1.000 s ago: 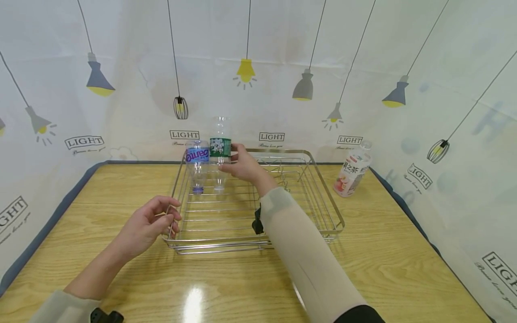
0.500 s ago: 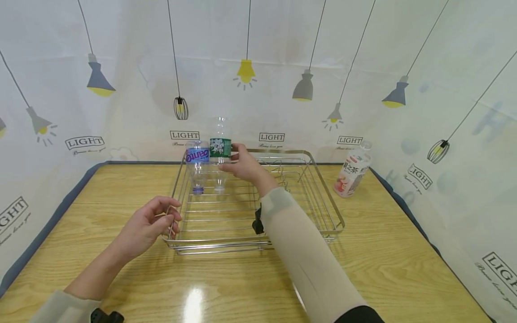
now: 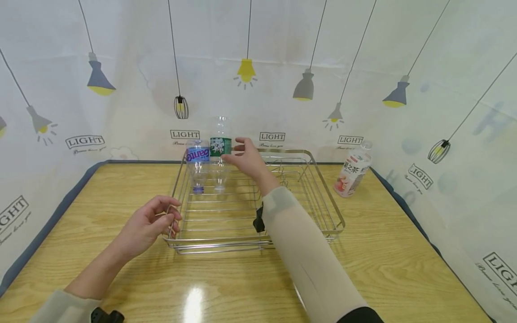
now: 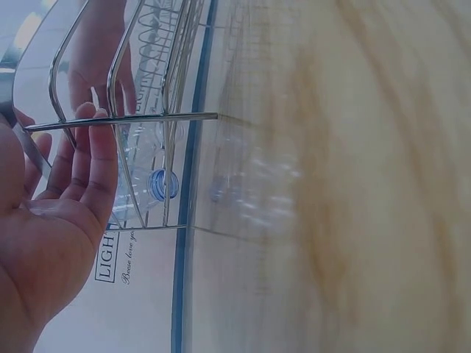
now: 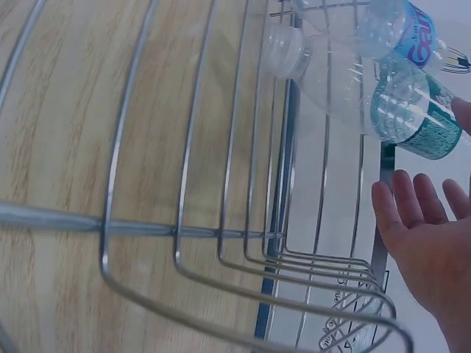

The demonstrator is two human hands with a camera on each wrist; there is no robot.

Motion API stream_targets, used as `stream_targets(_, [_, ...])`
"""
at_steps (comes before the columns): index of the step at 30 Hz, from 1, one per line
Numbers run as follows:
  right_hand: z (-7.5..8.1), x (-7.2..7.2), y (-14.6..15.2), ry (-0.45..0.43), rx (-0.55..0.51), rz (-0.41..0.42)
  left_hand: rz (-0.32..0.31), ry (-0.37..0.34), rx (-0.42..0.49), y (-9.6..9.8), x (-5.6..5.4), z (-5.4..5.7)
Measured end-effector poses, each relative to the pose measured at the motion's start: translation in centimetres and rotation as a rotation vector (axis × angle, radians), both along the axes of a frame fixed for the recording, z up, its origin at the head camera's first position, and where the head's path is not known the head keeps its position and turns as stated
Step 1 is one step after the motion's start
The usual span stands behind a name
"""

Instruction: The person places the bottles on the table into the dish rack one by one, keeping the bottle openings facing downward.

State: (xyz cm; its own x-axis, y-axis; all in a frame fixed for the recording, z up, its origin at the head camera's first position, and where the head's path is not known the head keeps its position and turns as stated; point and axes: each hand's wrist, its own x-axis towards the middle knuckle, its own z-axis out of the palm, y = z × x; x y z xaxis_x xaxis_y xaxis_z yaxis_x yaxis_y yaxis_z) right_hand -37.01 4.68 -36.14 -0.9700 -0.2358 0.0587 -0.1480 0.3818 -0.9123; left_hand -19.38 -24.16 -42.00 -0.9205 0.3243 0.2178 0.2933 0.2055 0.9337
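Bright metal wire, bent into parallel bars and rounded corners, makes the rack (image 3: 333,202) at the middle of the head view, on a wood-grained table (image 3: 387,251). Two clear plastic bottles stand neck down in its upper left: a purple-and-blue-labelled bottle (image 3: 198,154) and, just beside it, a green-labelled bottle (image 3: 220,147), their see-through walls blurring into the bars. The right hand (image 3: 250,158) has its fingers spread apart, thumb at the green label; whether the thumb touches is hard to tell. The left hand (image 3: 147,226) lies loosely bent at the rack's left rim; wires partly hide its fingers, so I cannot tell whether it grips. A white-and-pink bottle (image 3: 352,171) stands right of the rack. The pale sleeve (image 3: 303,251) runs off the bottom edge, covering some front wires.
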Motion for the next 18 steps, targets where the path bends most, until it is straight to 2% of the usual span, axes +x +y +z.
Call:
stream_targets(8, [1.5, 0.1, 0.3, 0.091, -0.167, -0.040, 0.007, -0.006, -0.007, 0.2, -0.1, 0.1])
stream_targets(18, [5.2, 1.7, 0.9, 0.193, -0.275, 0.005, 0.015, -0.011, -0.008, 0.1, -0.1, 0.0])
